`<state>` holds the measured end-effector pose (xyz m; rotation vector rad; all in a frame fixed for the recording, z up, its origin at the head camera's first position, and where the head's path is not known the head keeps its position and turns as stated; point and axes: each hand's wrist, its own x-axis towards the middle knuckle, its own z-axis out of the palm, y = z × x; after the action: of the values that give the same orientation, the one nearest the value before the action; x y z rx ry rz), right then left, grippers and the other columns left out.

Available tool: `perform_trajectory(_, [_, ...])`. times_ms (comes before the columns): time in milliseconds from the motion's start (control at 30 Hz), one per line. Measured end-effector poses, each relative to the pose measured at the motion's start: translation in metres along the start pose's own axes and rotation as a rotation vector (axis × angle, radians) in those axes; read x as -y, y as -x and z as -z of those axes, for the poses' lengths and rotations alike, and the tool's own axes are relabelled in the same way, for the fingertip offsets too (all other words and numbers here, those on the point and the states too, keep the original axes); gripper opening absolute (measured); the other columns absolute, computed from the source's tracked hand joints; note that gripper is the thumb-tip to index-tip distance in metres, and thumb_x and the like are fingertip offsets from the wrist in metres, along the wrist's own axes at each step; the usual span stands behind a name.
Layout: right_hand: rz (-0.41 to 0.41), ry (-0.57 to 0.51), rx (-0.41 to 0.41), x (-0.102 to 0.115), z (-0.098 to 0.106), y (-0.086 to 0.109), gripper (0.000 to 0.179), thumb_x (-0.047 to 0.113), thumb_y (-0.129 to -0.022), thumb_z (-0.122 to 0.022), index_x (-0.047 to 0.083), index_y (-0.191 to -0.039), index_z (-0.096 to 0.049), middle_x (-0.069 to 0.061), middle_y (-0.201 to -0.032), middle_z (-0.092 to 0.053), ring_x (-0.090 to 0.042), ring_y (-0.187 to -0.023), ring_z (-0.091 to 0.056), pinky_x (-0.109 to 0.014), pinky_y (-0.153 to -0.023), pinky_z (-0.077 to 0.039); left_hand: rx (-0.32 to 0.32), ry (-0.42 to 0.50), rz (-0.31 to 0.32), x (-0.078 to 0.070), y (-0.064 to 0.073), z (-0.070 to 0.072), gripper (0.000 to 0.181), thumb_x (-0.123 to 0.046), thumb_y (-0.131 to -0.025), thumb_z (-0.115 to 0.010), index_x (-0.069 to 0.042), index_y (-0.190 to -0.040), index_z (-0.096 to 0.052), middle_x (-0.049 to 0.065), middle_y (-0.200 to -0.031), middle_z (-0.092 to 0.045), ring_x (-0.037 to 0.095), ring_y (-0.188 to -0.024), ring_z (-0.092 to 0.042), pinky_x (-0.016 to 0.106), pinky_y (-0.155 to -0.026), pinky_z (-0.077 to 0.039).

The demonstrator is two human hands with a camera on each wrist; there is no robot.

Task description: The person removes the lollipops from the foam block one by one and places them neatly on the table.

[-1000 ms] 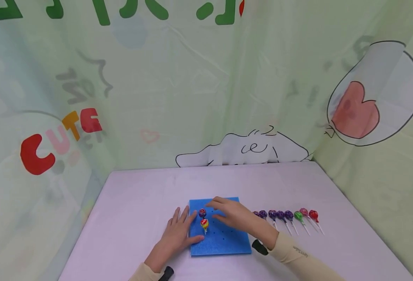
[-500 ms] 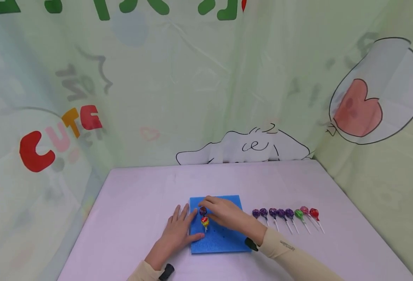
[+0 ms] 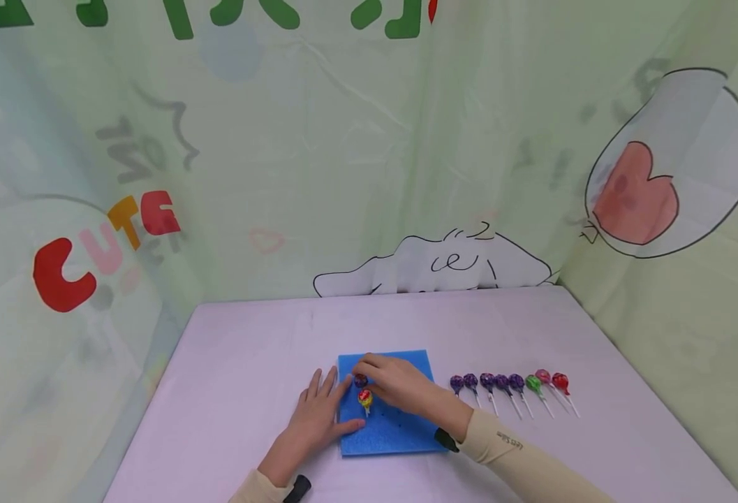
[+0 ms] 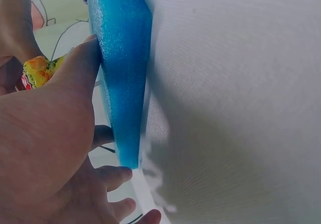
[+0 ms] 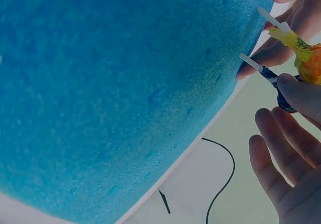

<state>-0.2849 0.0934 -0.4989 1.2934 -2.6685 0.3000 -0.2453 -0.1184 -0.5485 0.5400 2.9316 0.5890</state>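
Note:
A square blue foam block (image 3: 400, 441) lies on the table with small holes in its top. Two wrapped lollipops stand in it along its left side: a dark purple-blue lollipop (image 3: 360, 381) and, nearer the person, a yellow-and-red lollipop (image 3: 365, 399). My right hand (image 3: 396, 383) reaches across the block and pinches the dark lollipop by its head. In the right wrist view, white sticks (image 5: 251, 62) run into the foam. With fingers spread, my left hand (image 3: 318, 420) rests along the block's left edge, its thumb (image 4: 83, 63) on the top face.
Right of the block, several lollipops lie in a row on the pale table (image 3: 249, 363): purple lollipops (image 3: 487, 381), a green lollipop (image 3: 534, 384), a pink lollipop (image 3: 542, 376) and a red lollipop (image 3: 560, 382). A printed curtain (image 3: 343, 140) hangs around the table.
My right hand has moved left over the block, and its fingers have come together on the dark lollipop. The left hand has stayed at the block's edge.

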Motion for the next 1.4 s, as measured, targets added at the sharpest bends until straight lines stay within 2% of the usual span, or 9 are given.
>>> perform_trajectory(367, [0.012,-0.020,-0.068,0.001,0.000,0.001,0.034,0.019,-0.093,-0.073,0.014,-0.125,-0.065,-0.001,-0.121,-0.065,-0.015,-0.107,-0.068,-0.032,-0.094,-0.058,0.002,-0.011,-0.003,0.003,-0.001,-0.005,0.090,-0.069,-0.087,-0.061,-0.016,-0.156,-0.038,0.021,-0.165,-0.025,0.049,-0.152,-0.016,0.069,-0.114,-0.029])
perform_trajectory(467, [0.027,-0.036,-0.108,0.001,0.004,0.001,0.033,0.016,-0.091,-0.074,0.014,-0.123,-0.065,-0.001,-0.119,-0.066,-0.014,-0.103,-0.069,-0.030,-0.091,-0.059,0.008,-0.008,0.005,0.004,-0.001,-0.005,0.091,-0.070,-0.087,-0.061,-0.016,-0.156,-0.038,0.021,-0.165,-0.025,0.049,-0.152,-0.015,0.070,-0.114,-0.027])
perform_trajectory(567, [-0.002,-0.071,-0.112,-0.001,0.012,0.001,0.034,0.016,-0.092,-0.073,0.016,-0.125,-0.065,0.001,-0.119,-0.065,-0.011,-0.104,-0.068,-0.028,-0.092,-0.058,0.016,0.000,0.015,0.003,0.000,-0.004,0.092,-0.071,-0.086,-0.060,-0.016,-0.156,-0.038,0.021,-0.165,-0.024,0.049,-0.152,-0.014,0.070,-0.115,-0.026])
perform_trajectory(833, [-0.169,-0.189,-0.048,-0.014,0.033,0.008,0.032,0.021,-0.093,-0.072,0.018,-0.125,-0.069,0.001,-0.119,-0.066,-0.014,-0.107,-0.069,-0.033,-0.092,-0.059,0.005,-0.019,0.016,0.002,0.000,-0.005,0.092,-0.071,-0.086,-0.060,-0.016,-0.156,-0.038,0.020,-0.165,-0.025,0.049,-0.152,-0.015,0.070,-0.115,-0.026])
perform_trajectory(933, [-0.214,-0.283,-0.014,-0.022,0.036,0.015,0.031,0.020,-0.094,-0.072,0.016,-0.125,-0.070,-0.002,-0.118,-0.067,-0.018,-0.107,-0.068,-0.038,-0.091,-0.059,0.007,-0.008,0.016,0.002,0.000,-0.005,0.091,-0.071,-0.087,-0.060,-0.016,-0.156,-0.038,0.020,-0.166,-0.024,0.049,-0.153,-0.014,0.070,-0.116,-0.025])
perform_trajectory(1033, [-0.235,-0.398,0.015,-0.032,0.037,0.022,0.030,0.019,-0.094,-0.070,0.014,-0.124,-0.070,-0.004,-0.117,-0.068,-0.022,-0.107,-0.067,-0.039,-0.090,-0.060,0.009,-0.005,0.020,0.002,0.000,-0.005,0.091,-0.070,-0.087,-0.059,-0.016,-0.157,-0.037,0.019,-0.166,-0.023,0.048,-0.153,-0.014,0.069,-0.116,-0.025])
perform_trajectory(1133, [-0.233,-0.480,0.040,-0.042,0.037,0.031,0.030,0.019,-0.095,-0.070,0.012,-0.124,-0.070,-0.004,-0.115,-0.069,-0.024,-0.106,-0.067,-0.032,-0.087,-0.060,0.008,-0.002,0.026,0.001,0.000,-0.005,0.090,-0.070,-0.087,-0.060,-0.017,-0.157,-0.036,0.019,-0.166,-0.023,0.048,-0.153,-0.013,0.069,-0.117,-0.024])
perform_trajectory(1200, [-0.230,-0.512,0.058,-0.049,0.038,0.037,0.030,0.020,-0.095,-0.069,0.010,-0.124,-0.070,-0.004,-0.115,-0.070,-0.024,-0.105,-0.066,-0.027,-0.085,-0.058,0.006,0.002,0.028,0.001,-0.001,-0.004,0.090,-0.069,-0.087,-0.060,-0.017,-0.157,-0.036,0.018,-0.167,-0.023,0.048,-0.153,-0.013,0.069,-0.117,-0.024])
perform_trajectory(1400, [-0.250,-0.581,0.105,-0.064,0.046,0.059,0.032,0.020,-0.096,-0.069,0.004,-0.123,-0.070,-0.007,-0.114,-0.071,-0.028,-0.105,-0.066,-0.025,-0.085,-0.055,-0.002,0.011,0.020,0.001,0.000,-0.004,0.089,-0.067,-0.088,-0.063,-0.016,-0.156,-0.037,0.019,-0.166,-0.023,0.048,-0.153,-0.014,0.070,-0.116,-0.025])
